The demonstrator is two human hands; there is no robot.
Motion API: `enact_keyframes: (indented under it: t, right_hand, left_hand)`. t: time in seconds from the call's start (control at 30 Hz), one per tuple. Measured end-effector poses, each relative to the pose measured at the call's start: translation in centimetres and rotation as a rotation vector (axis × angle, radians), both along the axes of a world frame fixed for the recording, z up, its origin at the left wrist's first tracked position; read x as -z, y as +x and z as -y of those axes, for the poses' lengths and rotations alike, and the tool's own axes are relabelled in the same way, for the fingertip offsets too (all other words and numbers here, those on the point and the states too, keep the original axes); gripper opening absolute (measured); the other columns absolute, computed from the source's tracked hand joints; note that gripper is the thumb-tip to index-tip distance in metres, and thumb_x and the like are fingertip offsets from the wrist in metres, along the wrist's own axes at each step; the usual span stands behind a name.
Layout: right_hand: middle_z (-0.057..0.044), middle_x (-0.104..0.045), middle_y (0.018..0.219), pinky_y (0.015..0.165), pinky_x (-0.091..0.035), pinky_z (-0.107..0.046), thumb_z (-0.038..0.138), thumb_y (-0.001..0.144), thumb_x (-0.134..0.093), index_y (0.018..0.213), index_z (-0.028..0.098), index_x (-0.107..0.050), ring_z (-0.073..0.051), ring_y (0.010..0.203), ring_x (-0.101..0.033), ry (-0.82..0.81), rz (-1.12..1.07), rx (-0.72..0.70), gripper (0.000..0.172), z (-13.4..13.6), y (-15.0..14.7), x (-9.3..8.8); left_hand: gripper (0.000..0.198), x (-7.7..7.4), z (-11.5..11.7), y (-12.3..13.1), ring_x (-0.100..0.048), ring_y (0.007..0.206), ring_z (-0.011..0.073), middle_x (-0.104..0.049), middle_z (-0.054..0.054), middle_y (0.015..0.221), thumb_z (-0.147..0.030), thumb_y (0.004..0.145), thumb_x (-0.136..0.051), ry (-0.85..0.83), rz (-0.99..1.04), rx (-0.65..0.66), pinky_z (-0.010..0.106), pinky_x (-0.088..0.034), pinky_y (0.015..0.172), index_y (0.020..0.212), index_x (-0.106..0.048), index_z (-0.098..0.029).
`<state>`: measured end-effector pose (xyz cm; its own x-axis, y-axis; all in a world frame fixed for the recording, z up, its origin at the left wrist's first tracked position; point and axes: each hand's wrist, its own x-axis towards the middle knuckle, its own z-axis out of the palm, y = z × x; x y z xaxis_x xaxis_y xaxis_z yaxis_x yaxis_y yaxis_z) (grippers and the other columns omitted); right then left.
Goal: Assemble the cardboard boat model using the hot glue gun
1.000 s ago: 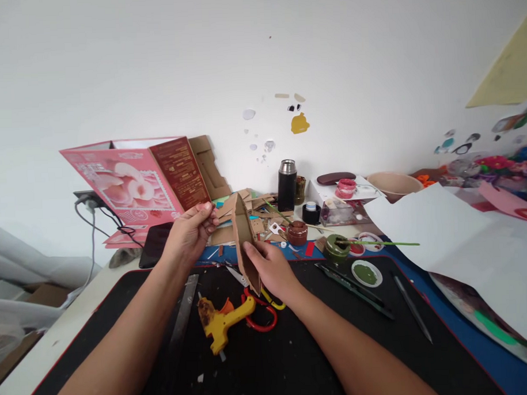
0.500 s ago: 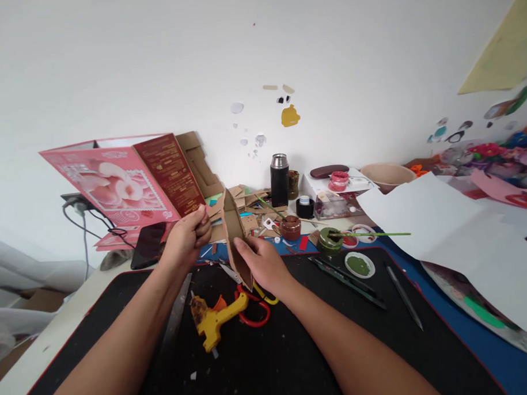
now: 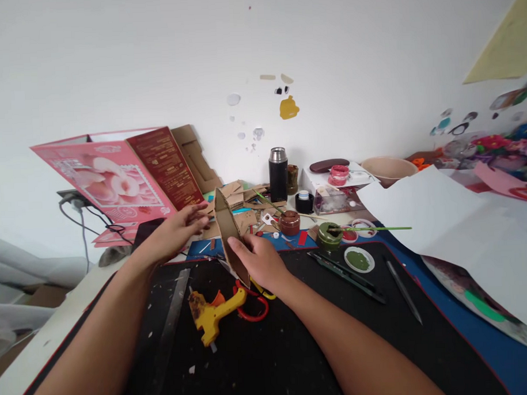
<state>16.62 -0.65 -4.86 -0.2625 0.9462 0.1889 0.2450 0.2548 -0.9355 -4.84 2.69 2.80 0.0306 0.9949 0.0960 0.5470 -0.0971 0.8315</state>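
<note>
My right hand grips a pointed, leaf-shaped piece of cardboard, thumb on its near face and fingers behind. The piece stands on edge, tip upward, above the black mat. To its left, my left hand is apart from it, fingers loosely stretched, with nothing visible in them. Below the hands lie a yellow glue gun and red-and-yellow handled scissors, their blades partly hidden by the cardboard. A clear ruler rests left of the glue gun.
A pink box stands at the left rear. Cardboard scraps, a black flask, a brown paint jar and a green paint jar line the back. Cutters and a pen lie right; white paper lies beyond.
My left hand has moved left and its closed fingers have opened out. The cardboard piece in my right hand has shifted slightly left. The view has tilted a little downward.
</note>
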Motion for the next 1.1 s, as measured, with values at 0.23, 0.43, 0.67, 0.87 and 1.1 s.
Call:
enact_keyframes:
  t: [0.23, 0.43, 0.67, 0.87, 1.1]
  right_hand:
    - [-0.008, -0.078, 0.084, 0.064, -0.037, -0.033, 0.06, 0.103, -0.055, 0.083, 0.023, -0.067, -0.024, 0.077, -0.068, 0.017, 0.097, -0.008, 0.045, 0.3, -0.2, 0.2]
    - [-0.008, -0.077, 0.084, 0.064, -0.037, -0.035, 0.064, 0.102, -0.057, 0.088, 0.024, -0.069, -0.025, 0.074, -0.067, 0.051, 0.132, 0.016, 0.044, 0.3, 0.0, -0.1]
    - [-0.01, -0.081, 0.091, 0.069, -0.041, -0.035, 0.056, 0.104, -0.058, 0.092, 0.023, -0.073, -0.027, 0.082, -0.072, 0.094, 0.121, 0.051, 0.038, 0.1, 0.3, -0.2]
    - [-0.008, -0.079, 0.091, 0.07, -0.042, -0.032, 0.054, 0.105, -0.06, 0.089, 0.022, -0.071, -0.024, 0.084, -0.072, 0.054, 0.064, 0.105, 0.037, -0.4, 0.5, -0.3]
    - [-0.006, -0.078, 0.087, 0.071, -0.044, -0.032, 0.054, 0.103, -0.059, 0.084, 0.022, -0.067, -0.024, 0.084, -0.071, 0.06, -0.013, 0.147, 0.038, -0.7, 0.7, -0.1]
  left_hand:
    - [0.063, -0.5, 0.9, 1.6, -0.067, 0.075, 0.0251, -0.077, 0.006, 0.081, -0.082, 0.077, -0.072, -0.088, 0.019, 0.236, 0.034, -0.056, 0.069, 0.091, -0.078, -0.02]
    - [0.035, 0.4, 0.4, 1.5, -0.063, 0.061, 0.0218, -0.073, 0.003, 0.072, -0.058, 0.079, -0.078, 0.035, -0.027, 0.119, 0.029, -0.048, 0.058, 0.083, -0.078, -0.022]
    - [0.02, 0.5, 0.8, 2.3, -0.072, 0.088, 0.0287, -0.08, 0.004, 0.09, -0.043, 0.08, -0.082, 0.022, 0.047, 0.271, 0.033, -0.058, 0.076, 0.091, -0.082, -0.025]
    - [0.047, 0.9, 1.5, 2.4, -0.073, 0.068, 0.0245, -0.076, 0.003, 0.081, -0.037, 0.075, -0.09, -0.183, 0.172, 0.309, 0.03, -0.058, 0.058, 0.118, -0.074, -0.025]
    - [0.061, 1.7, 1.2, 3.4, -0.075, 0.075, 0.0238, -0.081, 0.008, 0.096, -0.032, 0.071, -0.093, -0.258, 0.427, 0.256, 0.029, -0.059, 0.059, 0.126, -0.069, -0.023]
